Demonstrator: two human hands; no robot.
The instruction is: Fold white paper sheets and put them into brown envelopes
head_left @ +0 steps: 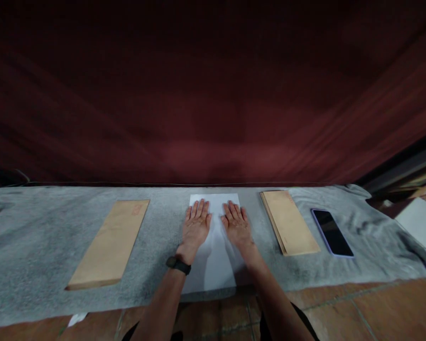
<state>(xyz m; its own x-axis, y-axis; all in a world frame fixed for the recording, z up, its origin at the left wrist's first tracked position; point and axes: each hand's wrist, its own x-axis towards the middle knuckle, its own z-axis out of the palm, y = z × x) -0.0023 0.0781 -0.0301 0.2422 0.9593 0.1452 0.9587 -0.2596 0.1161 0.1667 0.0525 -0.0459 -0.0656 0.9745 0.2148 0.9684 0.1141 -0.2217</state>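
Note:
A sheet of white paper (216, 265) lies flat on a grey cloth, its long side running away from me. My left hand (196, 225) rests palm down on the paper's left side, fingers stretched forward; a dark watch band circles that wrist. On the right side of the sheet, my right hand (237, 226) also lies flat with its fingers spread. Neither hand grips anything. To the left is a brown envelope (110, 244) with faint red print near its far end. A small stack of brown envelopes (293, 225) sits right of my right hand.
Beyond the stack, a phone (333, 233) in a purple case lies screen up. The grey cloth (156, 284) is wrinkled at its right end. Behind it hangs a dark red curtain (213, 118). Tiled floor (394, 303) shows at the near edge, with a white scrap (77, 319) at left.

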